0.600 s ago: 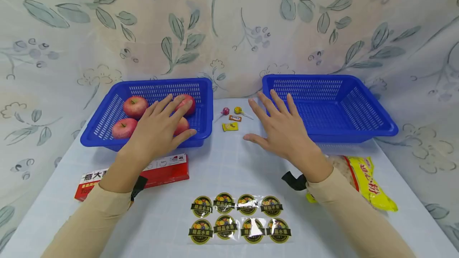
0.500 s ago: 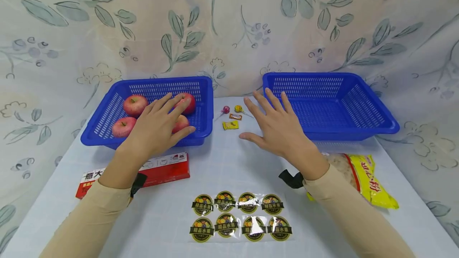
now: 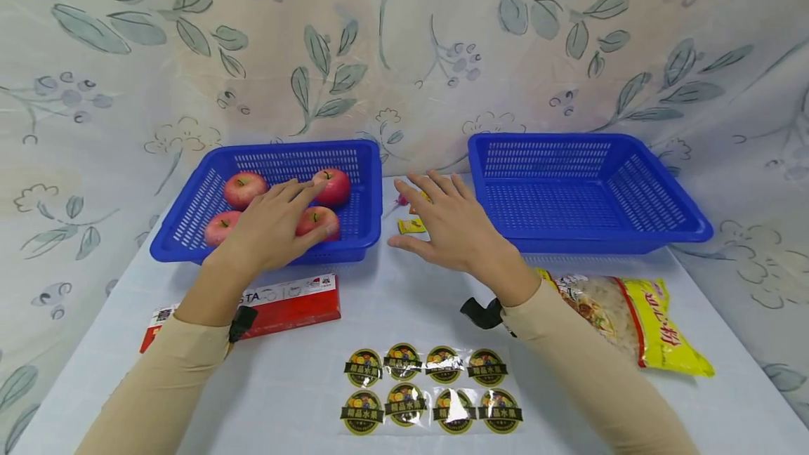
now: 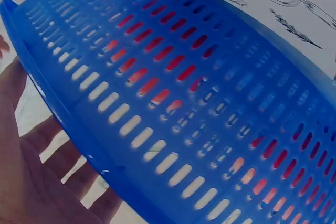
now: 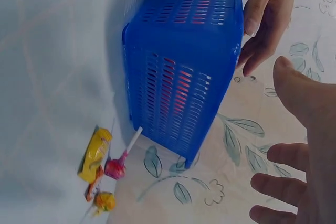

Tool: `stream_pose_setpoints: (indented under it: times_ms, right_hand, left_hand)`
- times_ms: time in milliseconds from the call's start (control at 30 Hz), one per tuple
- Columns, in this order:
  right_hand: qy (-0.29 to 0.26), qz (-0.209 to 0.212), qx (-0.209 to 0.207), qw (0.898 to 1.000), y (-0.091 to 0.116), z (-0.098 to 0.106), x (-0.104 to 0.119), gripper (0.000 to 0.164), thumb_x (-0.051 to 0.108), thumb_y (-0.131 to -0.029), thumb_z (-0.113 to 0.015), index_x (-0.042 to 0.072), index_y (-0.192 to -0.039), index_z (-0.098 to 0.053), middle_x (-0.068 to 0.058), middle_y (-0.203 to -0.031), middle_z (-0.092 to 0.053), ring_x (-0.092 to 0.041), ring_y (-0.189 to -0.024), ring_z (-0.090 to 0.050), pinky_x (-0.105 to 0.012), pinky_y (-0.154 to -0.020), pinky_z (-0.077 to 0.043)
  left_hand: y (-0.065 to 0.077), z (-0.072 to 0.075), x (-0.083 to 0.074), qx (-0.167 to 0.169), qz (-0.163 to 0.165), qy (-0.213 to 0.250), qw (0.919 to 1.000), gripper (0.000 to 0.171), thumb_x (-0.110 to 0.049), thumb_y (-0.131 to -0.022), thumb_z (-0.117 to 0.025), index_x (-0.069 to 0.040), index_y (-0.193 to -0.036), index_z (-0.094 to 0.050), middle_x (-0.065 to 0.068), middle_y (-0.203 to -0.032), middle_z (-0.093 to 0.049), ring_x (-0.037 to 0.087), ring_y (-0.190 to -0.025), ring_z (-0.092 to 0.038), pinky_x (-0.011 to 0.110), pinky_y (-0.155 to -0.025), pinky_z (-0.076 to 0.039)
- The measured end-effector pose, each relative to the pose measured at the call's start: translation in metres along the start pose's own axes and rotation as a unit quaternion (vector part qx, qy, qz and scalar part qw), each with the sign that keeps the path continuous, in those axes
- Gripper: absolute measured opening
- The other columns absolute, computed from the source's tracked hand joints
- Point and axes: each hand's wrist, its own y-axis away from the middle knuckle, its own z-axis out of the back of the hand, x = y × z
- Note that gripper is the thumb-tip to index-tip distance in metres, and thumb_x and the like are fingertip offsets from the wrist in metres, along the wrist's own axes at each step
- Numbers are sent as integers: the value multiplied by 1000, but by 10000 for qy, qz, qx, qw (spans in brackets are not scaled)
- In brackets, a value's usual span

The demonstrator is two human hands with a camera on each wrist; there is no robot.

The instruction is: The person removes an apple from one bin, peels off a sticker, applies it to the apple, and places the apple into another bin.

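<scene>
My left hand [image 3: 272, 227] hovers over the left blue basket [image 3: 341, 253], which holds several red apples [image 3: 331, 187]. Its fingers are spread and hold nothing; in the left wrist view they show beyond the basket's rim [image 4: 68, 127]. Between the two baskets, my right hand [image 3: 451, 227] is held palm down above the sweets, fingers apart and nothing in them. It partly hides a yellow wrapped candy [image 3: 412, 226]. The right wrist view shows a pink lollipop [image 5: 115, 168], a yellow lollipop [image 5: 105, 201] and a small brown wrapped candy [image 5: 94, 184] beside it.
A second blue basket [image 3: 594, 243] stands at the right with nothing visible inside. Before the left basket lies a red and white box [image 3: 291, 311], partly under my left forearm. A yellow bag [image 3: 670, 350] lies at right, and a sheet of round stickers [image 3: 432, 392] at the front.
My right hand has moved left, from beside the right basket to above the sweets, covering some of them. The left hand has shifted only slightly, and more of the front right apple shows.
</scene>
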Motion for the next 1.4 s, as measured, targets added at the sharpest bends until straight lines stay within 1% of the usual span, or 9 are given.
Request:
stream_pose_setpoints:
  times_ms: [233,333,567,667,767,967,1133,1267,1400]
  right_hand:
    - [-677,71,209,9975,-14,-12,4,87,73,-95,-49,20,-162,-32,-8,-162,-39,-35,-150,-35,-59,-119,-31]
    - [-1099,144,262,9935,-20,-19,6,85,71,-96,-50,18,-161,-35,-8,-159,-44,-34,-145,-43,-59,-116,-36]
    - [-1932,106,329,9805,-31,-38,11,78,65,-98,-54,14,-156,-42,-8,-156,-48,-27,-142,-47,-48,-116,-41]
    - [-2084,97,214,9778,-33,-42,12,76,62,-97,-58,12,-154,-45,-8,-154,-49,-26,-141,-49,-45,-115,-42]
    - [-2315,48,189,9726,-35,-43,12,78,59,-96,-63,10,-154,-45,-9,-156,-46,-26,-143,-47,-46,-116,-41]
    - [-2745,-144,358,9608,-38,-45,10,83,59,-93,-68,10,-156,-43,-8,-159,-44,-25,-146,-43,-47,-118,-38]
    - [-2900,-278,507,9553,-40,-46,10,87,61,-90,-71,12,-156,-44,-7,-157,-46,-26,-144,-46,-47,-117,-40]
    - [-2930,-348,536,9540,-40,-45,10,87,62,-89,-71,13,-156,-44,-6,-156,-47,-26,-144,-46,-48,-117,-40]
    - [-2889,-429,536,9549,-38,-44,9,87,62,-88,-72,15,-156,-45,-5,-156,-47,-24,-145,-45,-47,-117,-39]
  left_hand:
    - [-8,2,10,157,2,278,9995,77,-60,-99,-57,-12,-157,-41,21,-155,-45,45,-145,-38,66,-116,-30]
    - [-13,5,16,410,70,401,9983,81,-62,-97,-57,-8,-156,-42,23,-156,-44,46,-145,-38,68,-115,-31]
    - [-26,7,26,1116,245,670,9912,90,-64,-92,-63,-3,-155,-42,25,-153,-46,48,-144,-39,70,-113,-32]
    - [-32,9,29,1523,318,772,9848,93,-64,-91,-65,-2,-156,-39,24,-155,-45,47,-146,-37,69,-114,-31]
    - [-39,12,31,1896,400,799,9778,97,-65,-90,-66,-1,-156,-38,25,-153,-48,47,-143,-41,68,-112,-35]
    - [-52,17,34,2343,393,983,9664,92,-62,-86,-74,-2,-151,-47,25,-147,-53,46,-138,-46,67,-111,-38]
    - [-61,20,42,2814,371,1325,9497,87,-57,-85,-77,-4,-149,-50,22,-147,-54,45,-140,-43,67,-113,-35]
    - [-64,26,46,3094,464,1399,9394,88,-60,-84,-76,-8,-150,-50,20,-148,-54,45,-142,-40,69,-112,-34]
    - [-66,33,45,3444,544,1612,9233,85,-58,-89,-71,-6,-151,-47,21,-151,-51,47,-137,-47,65,-109,-41]
